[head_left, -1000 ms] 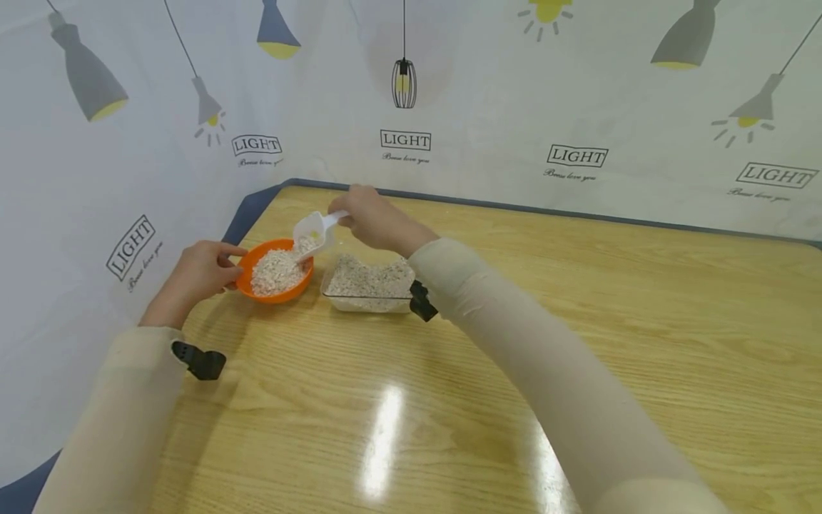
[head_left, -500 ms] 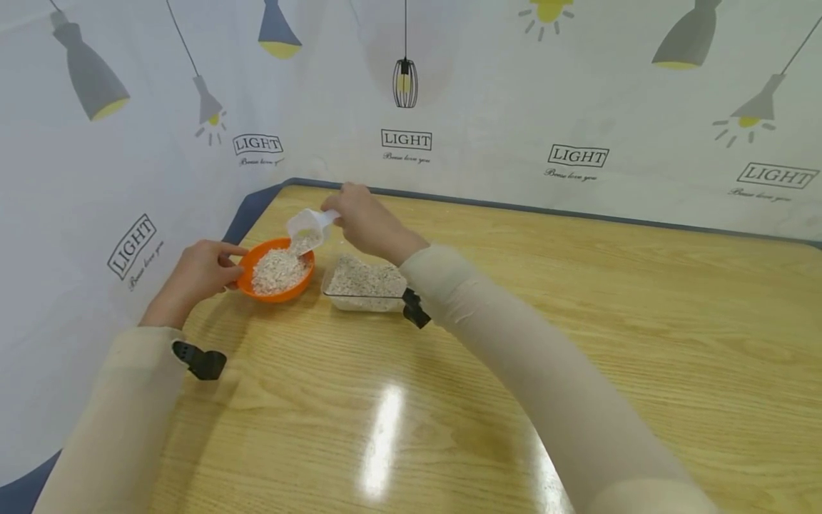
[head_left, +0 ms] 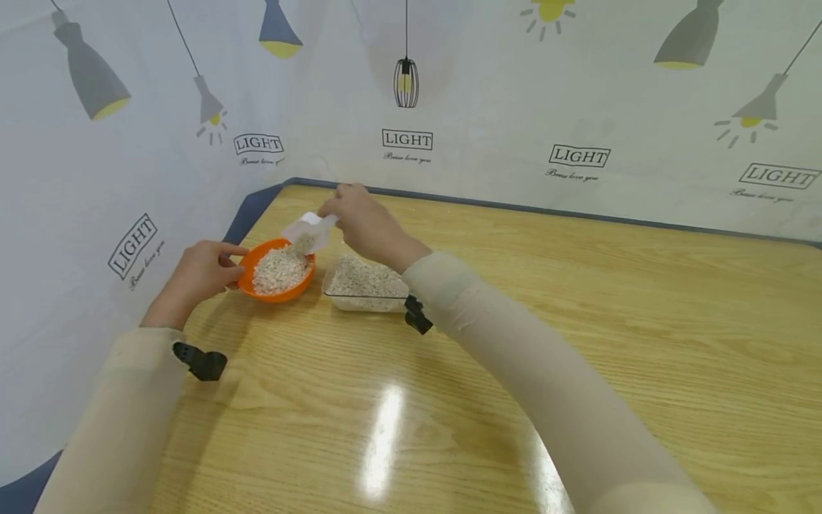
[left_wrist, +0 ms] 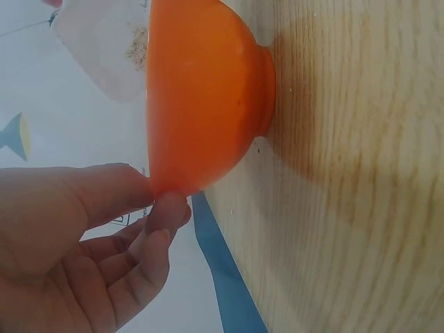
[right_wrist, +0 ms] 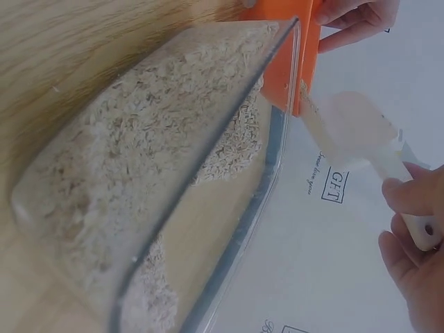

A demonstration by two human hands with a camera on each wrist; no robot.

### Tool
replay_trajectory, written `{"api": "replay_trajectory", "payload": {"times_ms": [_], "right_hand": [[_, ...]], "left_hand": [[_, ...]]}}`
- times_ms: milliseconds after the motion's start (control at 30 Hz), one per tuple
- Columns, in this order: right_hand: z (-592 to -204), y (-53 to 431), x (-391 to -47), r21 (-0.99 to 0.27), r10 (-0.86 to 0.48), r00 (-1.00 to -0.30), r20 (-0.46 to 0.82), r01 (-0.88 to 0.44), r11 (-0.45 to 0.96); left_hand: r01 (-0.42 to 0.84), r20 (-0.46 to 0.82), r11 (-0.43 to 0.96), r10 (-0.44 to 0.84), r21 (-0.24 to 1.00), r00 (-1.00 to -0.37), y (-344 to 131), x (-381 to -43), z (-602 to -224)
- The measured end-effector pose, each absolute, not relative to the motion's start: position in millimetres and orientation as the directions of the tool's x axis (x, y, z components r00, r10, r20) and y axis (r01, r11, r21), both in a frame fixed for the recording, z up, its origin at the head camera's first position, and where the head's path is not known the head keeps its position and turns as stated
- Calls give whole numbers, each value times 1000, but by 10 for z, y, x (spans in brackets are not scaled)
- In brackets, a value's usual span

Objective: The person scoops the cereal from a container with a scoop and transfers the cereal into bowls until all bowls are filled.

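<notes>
White scoop [head_left: 307,232]: tilted over the edge of the orange bowl [head_left: 276,296], pale flakes [head_left: 280,271] at its lip. Right hand [head_left: 366,220]: back uppermost, thumb and fingers pinching the handle [right_wrist: 392,166]; sleeved forearm [head_left: 546,371] slanting in from lower right, past the clear container [head_left: 366,305] of flakes. Left hand [head_left: 204,271]: reaching from lower left, thumb and fingertips pinching the rim. Bowl: upright on the wooden table [head_left: 308,400], beside the container.

a hand could pass over the table [head_left: 674,335] at right; from there, the person's right sleeve [head_left: 533,371] and the tub [head_left: 362,305] block the orange bowl [head_left: 281,296].
</notes>
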State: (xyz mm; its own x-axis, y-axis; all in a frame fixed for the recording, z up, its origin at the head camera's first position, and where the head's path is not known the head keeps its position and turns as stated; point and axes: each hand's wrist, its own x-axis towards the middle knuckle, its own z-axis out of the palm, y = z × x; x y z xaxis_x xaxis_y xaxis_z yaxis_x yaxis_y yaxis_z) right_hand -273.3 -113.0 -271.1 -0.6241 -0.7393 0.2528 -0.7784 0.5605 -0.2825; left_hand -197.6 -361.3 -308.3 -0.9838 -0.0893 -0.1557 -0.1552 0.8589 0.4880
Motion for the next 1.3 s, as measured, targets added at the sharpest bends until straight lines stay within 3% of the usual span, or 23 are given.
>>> {"api": "replay_trajectory", "payload": {"times_ms": [233, 500, 867, 1300], "right_hand": [[-2725, -1121, -2722, -241, -738, -623, 257, -781, 576], [-2735, -1086, -2694, -219, -749, -569, 340, -822, 525], [-2723, -984, -2735, -315, -715, -598, 362, -800, 510], [-2681, -643, -2772, -404, -751, -561, 349, -813, 419]], "left_hand": [[-165, -165, 857, -95, 488, -982, -3607, -1985, -3082], [-161, -156, 863, -97, 479, -983, -3593, -1983, -3082], [-180, -91, 861, -156, 475, -984, -3587, -1960, -3096], [-54, 23, 876, -74, 479, -997, -3247, -1961, -2889]]}}
